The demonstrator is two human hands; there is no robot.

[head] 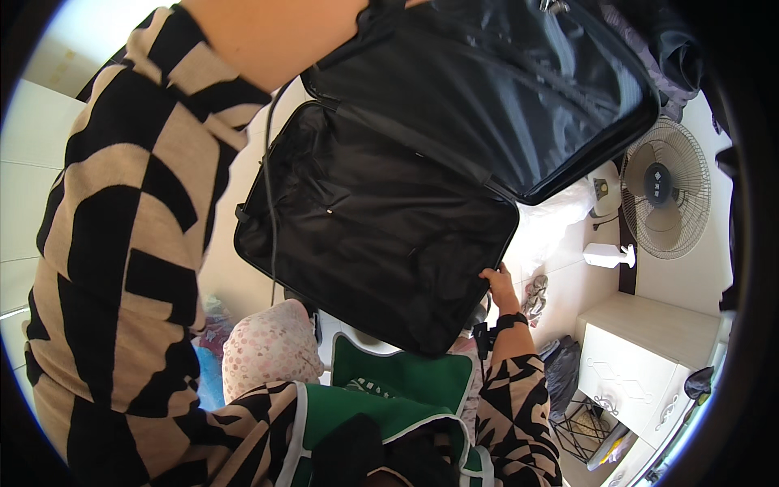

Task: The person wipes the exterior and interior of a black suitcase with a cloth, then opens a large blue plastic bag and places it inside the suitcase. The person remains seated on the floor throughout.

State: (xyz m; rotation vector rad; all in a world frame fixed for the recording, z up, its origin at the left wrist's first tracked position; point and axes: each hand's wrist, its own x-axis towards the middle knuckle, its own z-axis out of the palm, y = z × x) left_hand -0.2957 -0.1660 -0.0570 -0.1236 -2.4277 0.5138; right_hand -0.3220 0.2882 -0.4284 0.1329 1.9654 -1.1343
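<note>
A black suitcase lies spread wide before me. Dark fabric lines its lower shell, with wrinkles across it. The other shell is raised at the top right, its lining shiny under the light. At the lower shell's right rim, my right hand grips the edge, thumb on the inner side. My left arm stretches up past the upper shell. Only a sliver of my left hand shows at the top border, beyond a black wrist strap; its fingers are out of view. A thin black cable hangs along the suitcase's left side.
Right of the suitcase are clear plastic wrap, an electric fan and a white spray bottle. A white cabinet stands lower right, near a black wire-frame basket. My green apron and pink-dotted fabric are below.
</note>
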